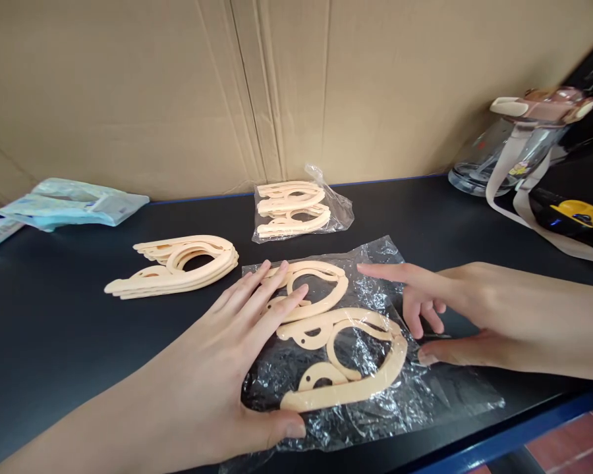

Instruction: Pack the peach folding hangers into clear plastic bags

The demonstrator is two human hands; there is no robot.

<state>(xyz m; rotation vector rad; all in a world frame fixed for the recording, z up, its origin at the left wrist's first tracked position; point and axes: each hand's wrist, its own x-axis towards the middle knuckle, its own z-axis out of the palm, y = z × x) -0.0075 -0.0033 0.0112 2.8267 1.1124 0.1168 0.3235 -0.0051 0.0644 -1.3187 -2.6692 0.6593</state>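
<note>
Here, left grip [225, 349] splayed, released, over cream hangers [340, 394] in a clear bag [425, 401], right grip [467, 306] released, beside them.

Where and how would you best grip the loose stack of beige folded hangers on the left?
I'd take the stack by its rounded right end, from the right: thumb in the opening, fingers around the outer curve. It lies flat, and its layers line up there, while the left end splits into separate arms. The left hand is close on that side.
</note>
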